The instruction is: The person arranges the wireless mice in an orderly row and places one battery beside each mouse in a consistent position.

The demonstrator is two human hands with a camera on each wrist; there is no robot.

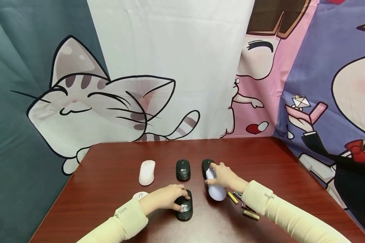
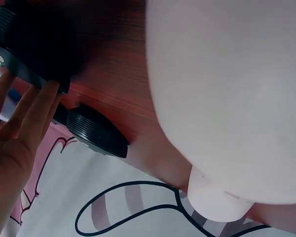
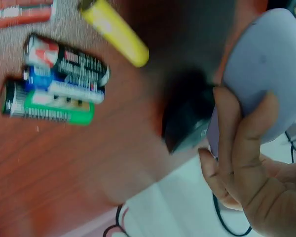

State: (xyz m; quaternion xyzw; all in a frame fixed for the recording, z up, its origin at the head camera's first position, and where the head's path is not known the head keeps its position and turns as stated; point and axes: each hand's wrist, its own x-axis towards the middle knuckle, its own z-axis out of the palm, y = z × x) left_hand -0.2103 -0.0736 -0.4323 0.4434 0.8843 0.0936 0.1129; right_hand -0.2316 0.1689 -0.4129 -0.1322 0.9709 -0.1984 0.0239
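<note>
My left hand (image 1: 162,199) grips a black computer mouse (image 1: 187,215) at the front middle of the table, thumb on the near side and fingers over its far end. In the left wrist view this black mouse (image 2: 19,66) has my fingertips along its side. A lavender computer mouse (image 1: 217,192) is held in my right hand (image 1: 224,177), tilted up off the table. The right wrist view shows the lavender mouse (image 3: 266,64) between thumb and fingers. Just behind it, a second black mouse (image 1: 206,164) is partly covered by that hand.
A third black mouse (image 1: 183,169) and a white mouse (image 1: 147,172) lie in the back row. Another white mouse (image 1: 139,195) is mostly hidden behind my left wrist. Several batteries (image 3: 64,106) lie near my right sleeve, with a yellow one (image 1: 232,197) closest to the lavender mouse.
</note>
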